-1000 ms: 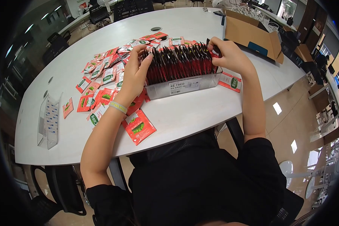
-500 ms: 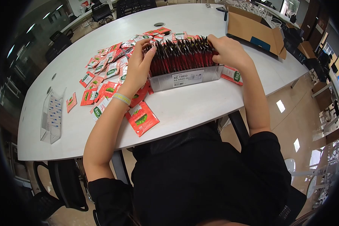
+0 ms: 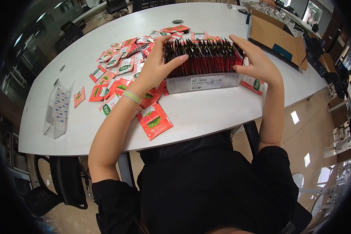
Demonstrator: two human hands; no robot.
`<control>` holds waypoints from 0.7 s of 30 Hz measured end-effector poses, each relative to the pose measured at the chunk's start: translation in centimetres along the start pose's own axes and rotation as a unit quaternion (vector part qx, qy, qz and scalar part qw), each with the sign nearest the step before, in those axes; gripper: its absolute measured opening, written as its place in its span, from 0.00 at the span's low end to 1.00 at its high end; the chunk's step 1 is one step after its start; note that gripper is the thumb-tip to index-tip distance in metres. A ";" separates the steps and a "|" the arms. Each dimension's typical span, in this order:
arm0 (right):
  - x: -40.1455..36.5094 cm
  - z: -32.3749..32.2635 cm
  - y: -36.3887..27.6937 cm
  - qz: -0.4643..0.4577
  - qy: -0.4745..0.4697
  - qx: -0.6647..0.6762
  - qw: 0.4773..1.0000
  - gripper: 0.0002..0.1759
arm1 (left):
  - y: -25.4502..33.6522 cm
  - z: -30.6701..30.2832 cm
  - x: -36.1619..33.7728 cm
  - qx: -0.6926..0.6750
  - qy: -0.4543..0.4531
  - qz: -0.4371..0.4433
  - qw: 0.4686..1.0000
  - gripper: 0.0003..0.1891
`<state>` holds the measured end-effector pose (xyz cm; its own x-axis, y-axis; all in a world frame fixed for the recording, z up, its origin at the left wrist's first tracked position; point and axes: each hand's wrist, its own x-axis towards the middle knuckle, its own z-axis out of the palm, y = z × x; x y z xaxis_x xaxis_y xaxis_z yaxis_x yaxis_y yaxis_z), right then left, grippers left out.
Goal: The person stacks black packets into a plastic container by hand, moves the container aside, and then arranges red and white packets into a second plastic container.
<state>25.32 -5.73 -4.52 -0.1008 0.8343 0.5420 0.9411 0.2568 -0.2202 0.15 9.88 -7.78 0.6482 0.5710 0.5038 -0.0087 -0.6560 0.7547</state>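
While hands (image 3: 155, 66) flank pkts (image 3: 202, 60), white tbl (image 3: 210, 107), blk chair (image 3: 68, 181), glossy flr (image 3: 286, 126)

left hand (image 3: 156, 67): open, thumb spread | right hand (image 3: 256, 64): open, curved | forearms (image 3: 115, 126): apart

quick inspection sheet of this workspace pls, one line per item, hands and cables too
surface: white table, dry-looking
job's things: clear bin packed with upright sachets
clutter: loose sachets scattered left and behind; another clear bin at left; open cardboard box at right
hands: left hand and right hand spread at the row's ends
cables: white tangle beyond the cardboard box
surroundings: black chair near the table; shiny floor
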 end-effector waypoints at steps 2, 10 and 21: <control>0.1 -0.3 -0.4 0.033 -0.015 0.035 0.999 0.45 | -0.9 0.0 0.3 0.014 -0.008 0.034 0.999 0.41; 0.8 -0.1 1.0 0.057 -0.076 0.116 0.989 0.50 | 2.1 -1.8 2.6 0.180 -0.120 0.053 0.975 0.50; 0.8 -1.7 0.1 0.133 -0.116 0.026 0.984 0.54 | 6.4 3.6 5.1 0.357 -0.199 0.120 0.905 0.47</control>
<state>25.89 -5.92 -2.72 0.0710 0.9627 0.2611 0.9266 0.0333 -0.3745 6.14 6.79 -1.94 0.9166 0.2411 0.3188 0.2172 -0.9700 0.1089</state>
